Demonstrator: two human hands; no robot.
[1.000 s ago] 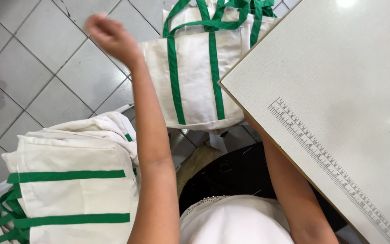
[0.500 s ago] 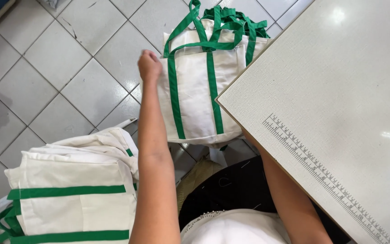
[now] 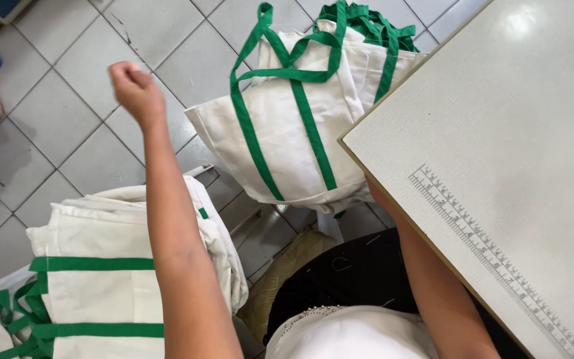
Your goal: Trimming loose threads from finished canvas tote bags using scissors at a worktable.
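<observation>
Left hand: our left hand (image 3: 134, 83) is raised over the tiled floor (image 3: 48, 126), curled into a loose fist. It may pinch something small, such as a thread, but we cannot tell; it grips no bag.

Right hand: hidden under the white table (image 3: 499, 133). We see only the forearm running beneath the table edge, so we cannot tell whether that hand is clenched or released.

Nearest bag: the white tote bag with green straps (image 3: 287, 139) lies flat on top of a pile on the floor, to the right of our fist and apart from it, its far corner tucked just under the table edge.

Second pile: folded bags of the same kind (image 3: 94, 279) are stacked at our lower left, beneath our left forearm.

Table marking: a printed ruler strip (image 3: 493, 256) runs along the tabletop near its edge.

Handling, as we judge it: the tote looks like soft woven cloth, light and limp, not fragile and not slippery. Lifted by one corner, it would sag and unfold.

Where to hold: we judge the green strap loops (image 3: 280, 63) at its top the surest grip, or both upper corners together to keep it flat.
</observation>
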